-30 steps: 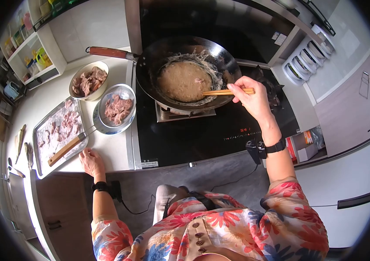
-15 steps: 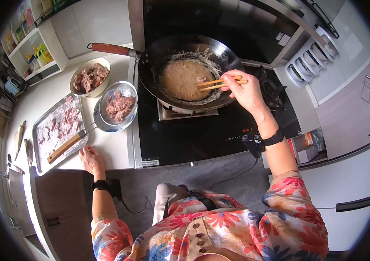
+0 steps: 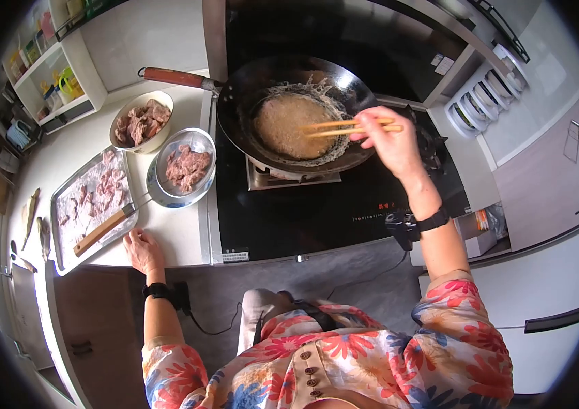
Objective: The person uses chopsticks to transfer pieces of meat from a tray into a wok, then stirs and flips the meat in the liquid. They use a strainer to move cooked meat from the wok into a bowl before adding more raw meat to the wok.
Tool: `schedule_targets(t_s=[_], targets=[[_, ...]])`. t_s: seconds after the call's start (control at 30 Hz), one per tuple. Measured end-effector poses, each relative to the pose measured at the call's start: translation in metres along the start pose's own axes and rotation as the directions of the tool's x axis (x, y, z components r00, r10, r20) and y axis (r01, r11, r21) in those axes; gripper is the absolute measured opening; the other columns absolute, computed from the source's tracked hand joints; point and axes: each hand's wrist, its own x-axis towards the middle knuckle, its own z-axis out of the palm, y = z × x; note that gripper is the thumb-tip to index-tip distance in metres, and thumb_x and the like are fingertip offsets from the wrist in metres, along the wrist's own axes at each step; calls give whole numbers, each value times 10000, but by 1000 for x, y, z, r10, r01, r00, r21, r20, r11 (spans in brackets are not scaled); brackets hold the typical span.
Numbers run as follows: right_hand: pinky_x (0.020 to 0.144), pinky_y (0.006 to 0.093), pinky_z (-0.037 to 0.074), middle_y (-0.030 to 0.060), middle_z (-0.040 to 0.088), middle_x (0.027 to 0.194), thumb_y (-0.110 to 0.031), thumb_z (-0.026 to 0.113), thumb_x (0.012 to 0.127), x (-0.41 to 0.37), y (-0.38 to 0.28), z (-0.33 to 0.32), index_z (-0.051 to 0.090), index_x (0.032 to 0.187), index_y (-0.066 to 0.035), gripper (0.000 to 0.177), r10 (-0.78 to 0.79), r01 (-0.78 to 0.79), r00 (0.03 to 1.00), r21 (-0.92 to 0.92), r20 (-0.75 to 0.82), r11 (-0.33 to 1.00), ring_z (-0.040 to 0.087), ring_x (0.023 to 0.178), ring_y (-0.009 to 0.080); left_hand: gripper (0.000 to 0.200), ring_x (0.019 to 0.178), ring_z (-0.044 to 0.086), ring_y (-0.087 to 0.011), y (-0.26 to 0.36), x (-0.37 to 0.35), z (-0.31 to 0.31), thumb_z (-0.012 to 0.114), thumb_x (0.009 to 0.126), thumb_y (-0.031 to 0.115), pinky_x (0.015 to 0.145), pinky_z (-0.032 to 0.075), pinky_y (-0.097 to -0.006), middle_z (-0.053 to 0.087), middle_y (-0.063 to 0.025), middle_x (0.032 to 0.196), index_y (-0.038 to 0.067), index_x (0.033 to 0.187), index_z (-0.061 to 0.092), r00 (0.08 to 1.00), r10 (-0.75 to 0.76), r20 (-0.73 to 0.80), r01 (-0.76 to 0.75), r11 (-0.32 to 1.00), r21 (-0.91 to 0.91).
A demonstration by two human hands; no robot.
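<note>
**Chopsticks (image 3: pixel 337 127) slide right over the pan (image 3: pixel 235 102)**

They lie sideways, tips pointing left, above the middle of the pan. The right hand (image 3: pixel 388 140) is closed around their back ends. The left hand (image 3: pixel 141 249) rests open on the counter (image 3: pixel 180 238), empty.

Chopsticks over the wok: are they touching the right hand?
Touching. The head view shows the right hand closed around the near ends of the chopsticks, with no gap between them.
</note>
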Motion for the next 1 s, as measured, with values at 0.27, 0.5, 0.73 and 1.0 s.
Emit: schedule_targets(t_s=[0.27, 0.5, 0.73, 1.0], targets=[[563, 210, 474, 54, 647, 782, -183, 568, 862, 12, 34, -12, 619, 904, -23, 173, 25, -39, 994, -130, -102, 991, 634, 676, 109, 117, 904, 511, -311, -3, 2, 1, 478, 799, 163, 739, 425, -417, 516, -109, 940, 108, 873, 550, 1000, 6, 7, -6, 1000, -5], [563, 199, 475, 60, 646, 792, -182, 564, 866, 5, 12, -16, 616, 900, -5, 187, -12, 1, 992, -80, -126, 997, 643, 689, 117, 122, 884, 524, -302, -4, 1, 3, 487, 821, 187, 737, 427, -410, 521, -114, 948, 107, 879, 559, 1000, 19, 4, -19, 1000, 16], [564, 197, 474, 53, 643, 802, -181, 558, 872, 3, 24, -9, 613, 912, -7, 187, 19, -21, 998, -36, -68, 999, 633, 675, 108, 114, 906, 511, -304, -2, 1, 1, 480, 803, 153, 739, 426, -414, 516, -108, 944, 104, 880, 549, 1000, 16, 3, -16, 1000, 2], [559, 205, 471, 46, 643, 759, -166, 569, 860, 3, 34, -14, 621, 890, -17, 160, 14, -32, 992, -142, -129, 989, 628, 660, 103, 107, 904, 510, -309, 0, 0, 0, 475, 804, 152, 734, 424, -418, 514, -111, 941, 102, 868, 544, 1000, 11, 5, -11, 1000, 3]])
